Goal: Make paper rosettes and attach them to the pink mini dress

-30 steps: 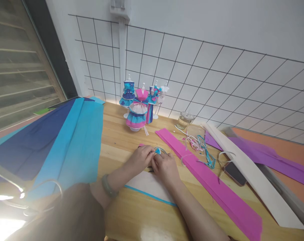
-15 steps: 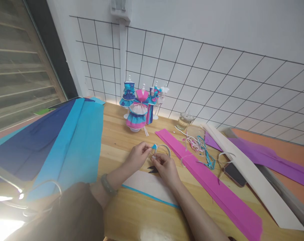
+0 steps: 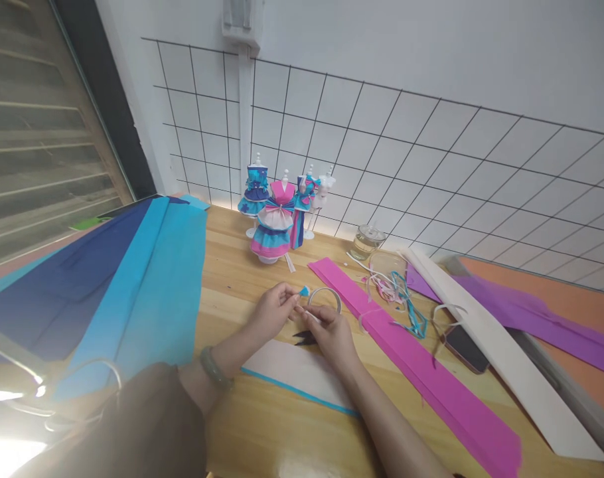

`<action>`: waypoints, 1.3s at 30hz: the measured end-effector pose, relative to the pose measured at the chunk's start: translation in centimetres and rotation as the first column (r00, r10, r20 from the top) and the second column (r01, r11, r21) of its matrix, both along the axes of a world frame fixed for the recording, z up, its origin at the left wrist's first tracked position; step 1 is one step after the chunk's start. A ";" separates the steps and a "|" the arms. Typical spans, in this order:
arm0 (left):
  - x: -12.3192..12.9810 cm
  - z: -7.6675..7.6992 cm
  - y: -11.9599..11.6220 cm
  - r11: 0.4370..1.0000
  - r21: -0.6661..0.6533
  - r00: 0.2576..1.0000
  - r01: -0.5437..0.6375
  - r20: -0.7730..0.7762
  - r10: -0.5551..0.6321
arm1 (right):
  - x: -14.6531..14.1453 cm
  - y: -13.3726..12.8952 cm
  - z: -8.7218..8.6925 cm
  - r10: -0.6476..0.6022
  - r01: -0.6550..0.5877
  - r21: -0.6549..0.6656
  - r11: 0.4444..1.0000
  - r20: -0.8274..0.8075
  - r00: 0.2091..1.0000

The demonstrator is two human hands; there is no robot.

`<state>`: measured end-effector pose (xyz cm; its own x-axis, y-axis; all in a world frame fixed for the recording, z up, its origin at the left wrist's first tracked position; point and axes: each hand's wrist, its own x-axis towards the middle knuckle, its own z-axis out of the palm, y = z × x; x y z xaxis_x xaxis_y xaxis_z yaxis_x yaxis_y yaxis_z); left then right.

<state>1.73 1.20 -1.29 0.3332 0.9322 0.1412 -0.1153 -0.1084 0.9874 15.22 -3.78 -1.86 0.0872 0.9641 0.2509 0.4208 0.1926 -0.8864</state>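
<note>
My left hand (image 3: 275, 309) pinches a small blue piece (image 3: 304, 291) that sticks out past its fingertips. Close beside it, my right hand (image 3: 332, 332) has its thumb and fingers pressed together at the left fingertips; what they hold is too small to make out. A roll of tape (image 3: 338, 302) stands just behind my right fingers. Dark scissor blades (image 3: 306, 338) show between the wrists, partly hidden by my right hand. Under my right forearm lies a pale sheet with a blue edge (image 3: 292, 372).
Dressed miniature mannequins (image 3: 273, 219) stand at the back near a glass jar (image 3: 366, 242). To the right lie a pink strip (image 3: 421, 365), tangled scraps (image 3: 406, 309), a dark phone (image 3: 465, 346), a white strip (image 3: 506, 352) and purple paper (image 3: 541, 318). Blue sheets (image 3: 162, 292) cover the left.
The blue piece in my left fingers has tilted and moved slightly left. My hands have shifted only a little, and the view has moved slightly.
</note>
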 end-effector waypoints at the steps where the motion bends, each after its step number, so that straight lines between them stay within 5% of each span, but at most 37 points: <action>1: 0.0 -0.1 0.0 1.000 0.003 1.000 -0.003 -0.011 0.003 | 0.1 0.1 -0.1 0.011 -0.012 -0.024 1.000 -0.018 1.000; 7: -0.2 -0.5 0.4 1.000 -0.003 0.999 -0.026 0.021 0.026 | 0.3 0.3 -0.7 0.052 -0.066 -0.103 0.992 -0.126 0.991; 15: -0.1 -0.3 0.4 0.999 -0.045 0.997 -0.019 0.070 0.022 | -0.1 -0.4 1.0 0.034 -0.043 -0.084 0.996 -0.098 0.995; 29: -0.1 -0.5 0.3 0.999 -0.031 0.998 0.011 0.062 -0.009 | 0.1 -0.3 0.9 -0.098 0.093 0.178 0.980 0.019 0.995; 33: -0.2 -0.1 -0.2 0.999 0.040 0.999 0.029 0.017 -0.030 | -0.3 -0.7 1.5 -0.105 0.036 0.369 0.929 0.168 0.980; 39: -0.2 0.2 -0.7 0.996 0.082 1.000 0.020 -0.015 -0.018 | -0.1 -0.7 1.4 -0.110 -0.043 0.361 0.932 0.392 0.913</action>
<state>1.54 0.47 -1.06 0.3533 0.9111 0.2121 -0.1037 -0.1872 0.9768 15.08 -4.45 -0.44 -0.0630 0.8017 0.5943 0.7349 0.4402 -0.5159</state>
